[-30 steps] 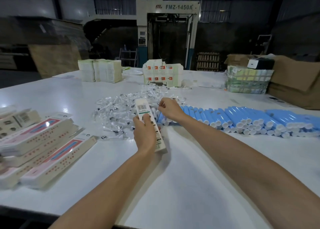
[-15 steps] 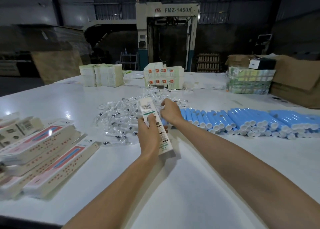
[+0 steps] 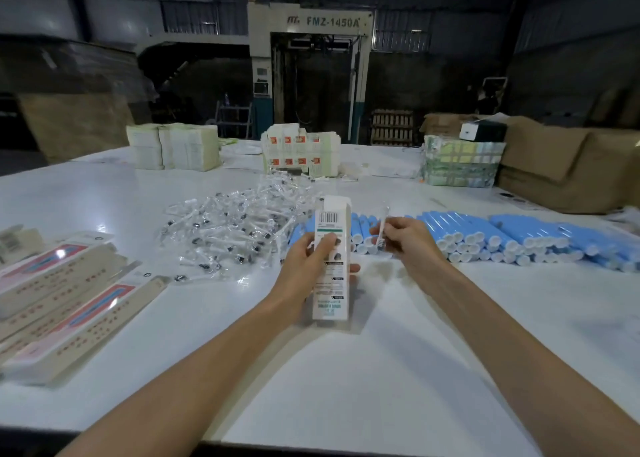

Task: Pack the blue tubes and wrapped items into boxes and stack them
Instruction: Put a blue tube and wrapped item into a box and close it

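Now, L to R on the white bench (image 3: 346, 387): packed boxes (image 3: 62, 304) w/ pink-and-blue fronts lie stacked flat at near left. Centre-left, a loose heap of clear wrapped items (image 3: 235, 228) sits further out. At centre the left hand (image 3: 304, 273) grips a white box (image 3: 330, 259), fingers curled round its side and thumb on the printed back; the box stands nearly upright, barcode end up, top flap open. Whether its lower end touches the bench cannot be told. Just right, the right hand (image 3: 408, 245) pinches one slim wrapped item (image 3: 382, 228) between thumb and fingers, beside the box's open top. Blue tubes (image 3: 502, 238), white caps facing near, lie in rows from behind the box to the right edge. Far side: pale carton stacks (image 3: 173, 152), orange-marked cartons (image 3: 299, 152), a machine marked FMZ-1450A (image 3: 311, 24), brown cardboard (image 3: 571, 169) at right.
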The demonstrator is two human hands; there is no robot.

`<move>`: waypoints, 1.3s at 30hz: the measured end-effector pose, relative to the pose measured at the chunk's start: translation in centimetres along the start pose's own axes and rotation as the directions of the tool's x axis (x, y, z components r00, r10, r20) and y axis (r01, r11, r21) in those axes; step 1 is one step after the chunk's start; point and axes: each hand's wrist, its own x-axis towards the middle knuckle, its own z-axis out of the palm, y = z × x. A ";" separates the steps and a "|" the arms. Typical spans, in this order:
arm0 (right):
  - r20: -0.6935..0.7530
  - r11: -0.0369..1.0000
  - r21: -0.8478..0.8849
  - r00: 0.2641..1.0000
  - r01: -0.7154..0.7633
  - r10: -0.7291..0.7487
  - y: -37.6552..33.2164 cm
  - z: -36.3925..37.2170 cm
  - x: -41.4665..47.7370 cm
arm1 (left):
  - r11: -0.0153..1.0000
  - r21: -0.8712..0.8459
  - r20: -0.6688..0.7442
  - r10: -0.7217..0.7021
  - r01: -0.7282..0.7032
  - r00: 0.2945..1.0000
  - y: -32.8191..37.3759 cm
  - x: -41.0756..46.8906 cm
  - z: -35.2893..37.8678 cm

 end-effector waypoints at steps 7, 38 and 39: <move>-0.123 0.971 0.130 0.975 0.199 -0.183 -2.5 -0.3 -1.4 | 0.998 0.064 0.110 -0.007 0.000 0.994 0.3 -1.1 0.7; 0.266 0.769 -0.377 0.855 0.517 -0.445 -4.3 1.0 -3.6 | 0.990 0.108 0.104 0.082 -0.094 0.991 0.4 -1.0 1.1; 0.273 0.761 -0.375 0.847 0.530 -0.455 -4.1 1.0 -3.7 | 0.990 0.102 0.095 0.083 -0.093 0.992 0.4 -0.9 1.0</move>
